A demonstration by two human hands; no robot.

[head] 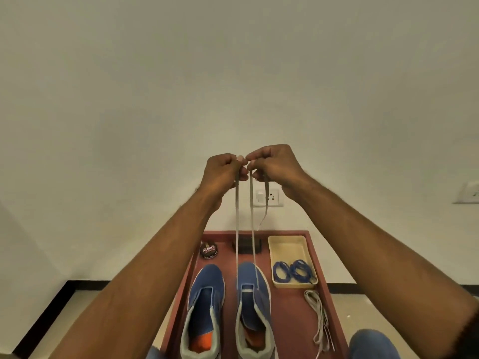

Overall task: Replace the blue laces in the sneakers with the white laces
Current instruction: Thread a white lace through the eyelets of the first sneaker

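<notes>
On the red-brown tray (329, 301), from the left: round dark polish tin (208, 250), left blue sneaker (204, 307) with no lace, black brush (246, 246) behind. Above, left hand (223, 174) raised, fingers curled, pinching one end of a white lace (237, 216). Touching it knuckle to knuckle, right hand (274, 167) likewise curled, pinching the other end, a short tail hanging loose. Both strands pulled taut, running down to the right blue sneaker (252, 307), threaded through its lowest eyelets. Further right, cream box (287, 246) holding two coiled blue laces (294, 271). Just in front of it, second white lace (320, 320) bundled on the tray. Behind, wall socket (268, 197).
</notes>
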